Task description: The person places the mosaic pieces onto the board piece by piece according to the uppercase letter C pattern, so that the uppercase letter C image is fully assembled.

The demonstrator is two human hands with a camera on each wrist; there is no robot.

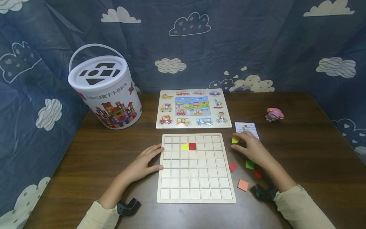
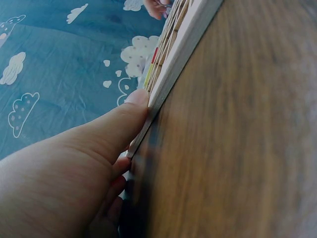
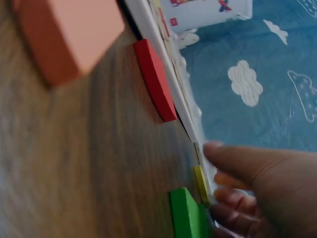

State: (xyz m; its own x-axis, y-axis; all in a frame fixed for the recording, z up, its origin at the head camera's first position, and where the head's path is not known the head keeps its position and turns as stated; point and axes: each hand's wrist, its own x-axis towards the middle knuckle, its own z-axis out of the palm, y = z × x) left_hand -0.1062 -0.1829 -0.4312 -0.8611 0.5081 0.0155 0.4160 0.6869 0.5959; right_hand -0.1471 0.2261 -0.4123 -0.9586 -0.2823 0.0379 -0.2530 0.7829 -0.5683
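A wooden grid board [image 1: 183, 183] lies flat on the table, bearing a yellow piece with a curved edge [image 1: 184, 146] beside a red square [image 1: 192, 146]. My left hand [image 1: 143, 163] touches the board's left edge with thumb and fingertips; the left wrist view shows the thumb [image 2: 116, 121] against its side. Off the board's upper right, my right hand [image 1: 253, 149] reaches over another yellow piece [image 1: 235, 140]. Its thumb and fingers are spread apart around that piece. In the right wrist view, the thumb [image 3: 230, 156] stands apart from the yellow piece [image 3: 201, 184].
Red pieces [image 1: 233, 167], a green piece [image 1: 249, 164] and an orange square [image 1: 243, 185] lie right of the board. Behind are a pattern card [image 1: 251, 127], a vehicle puzzle [image 1: 166, 109], a white bucket [image 1: 107, 92] and a pink toy [image 1: 274, 114].
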